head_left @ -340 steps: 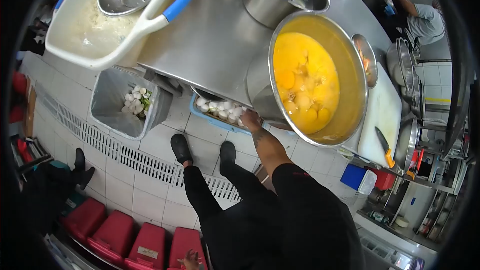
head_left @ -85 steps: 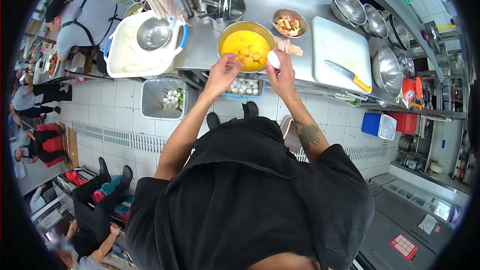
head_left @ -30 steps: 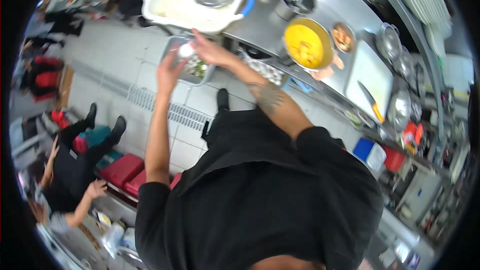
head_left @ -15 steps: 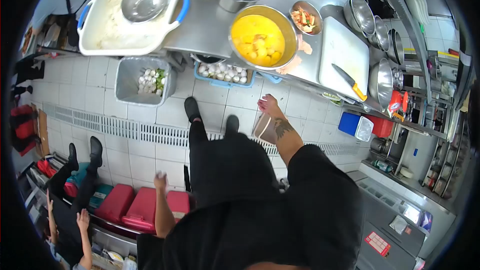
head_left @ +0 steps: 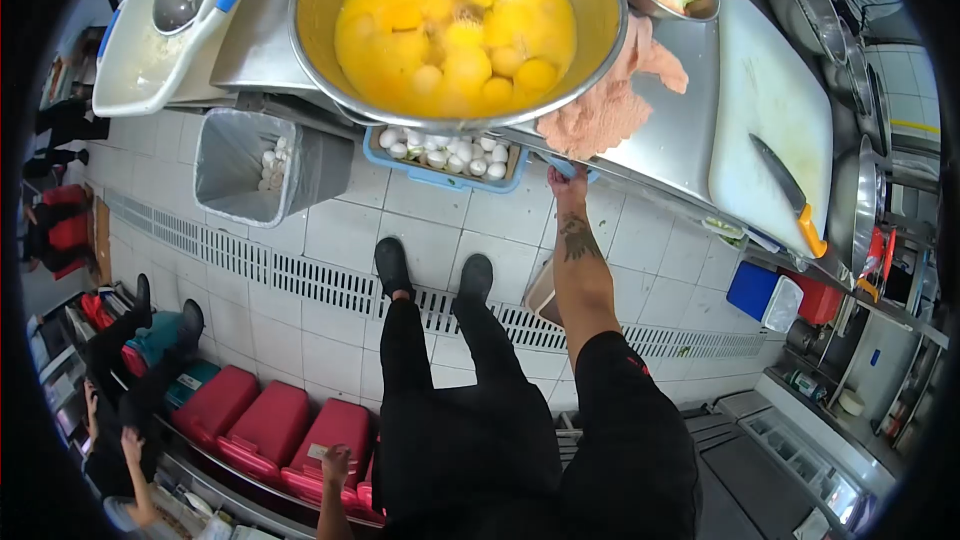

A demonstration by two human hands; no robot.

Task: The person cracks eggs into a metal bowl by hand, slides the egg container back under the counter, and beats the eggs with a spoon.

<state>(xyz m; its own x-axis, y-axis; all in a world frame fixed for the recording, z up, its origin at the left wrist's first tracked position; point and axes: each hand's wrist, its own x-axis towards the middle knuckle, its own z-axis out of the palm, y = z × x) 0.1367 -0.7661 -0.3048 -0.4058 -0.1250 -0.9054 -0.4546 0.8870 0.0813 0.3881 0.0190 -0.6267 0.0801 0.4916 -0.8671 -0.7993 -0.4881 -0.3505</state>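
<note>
My right hand [head_left: 567,182] is low at the counter's front edge, its fingers closed on a blue item [head_left: 564,166] partly hidden under the edge. My left hand [head_left: 336,464] hangs near the red bins, fingers loosely curled and apart, with nothing visible in it. A large metal pot [head_left: 608,62] of yellow liquid and yolks [head_left: 465,65] stands on the counter. Below it, a blue crate [head_left: 449,179] holds several white eggs [head_left: 463,151]. Pinkish, textured pieces [head_left: 600,115] lie to the pot's right.
A grey lined bin [head_left: 235,185] holding shells is left of the crate. A white tub [head_left: 150,75] is at upper left. The white board [head_left: 765,130] bears an orange-handled knife [head_left: 790,185]. Red bins [head_left: 265,427] stand at lower left; another person's hand [head_left: 132,445] shows nearby.
The egg held earlier is gone from my hands. My right hand has moved up to the blue item at the counter edge; my left hand has dropped lower. The view is closer to the pot.
</note>
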